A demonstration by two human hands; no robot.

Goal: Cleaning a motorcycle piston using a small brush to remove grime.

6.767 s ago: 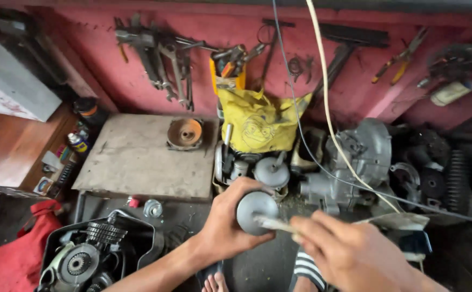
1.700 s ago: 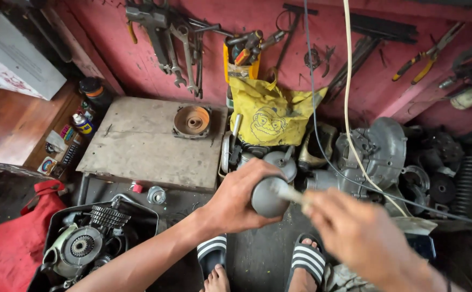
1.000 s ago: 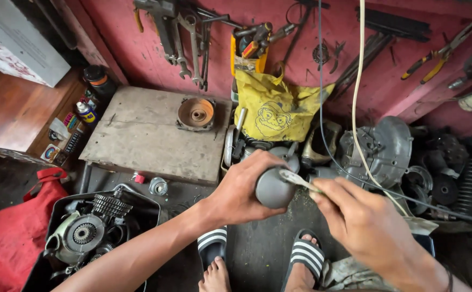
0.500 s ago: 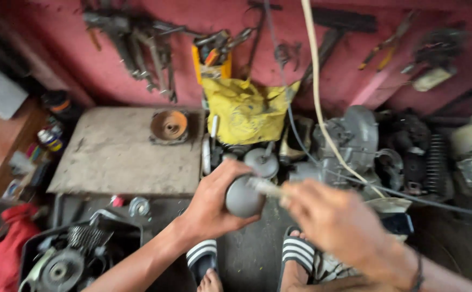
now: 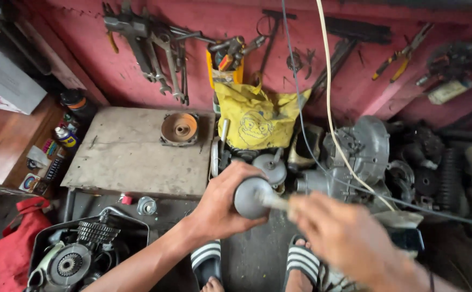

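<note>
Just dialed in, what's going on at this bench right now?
A person stands over a cluttered workshop floor, holding a round grey metal part in the left hand. The right hand, blurred with motion, works a thin pale tool against that part. Below lies an engine casing, a yellow bag and a grey board bearing a rusty round part. Wrenches hang on the red wall.
</note>
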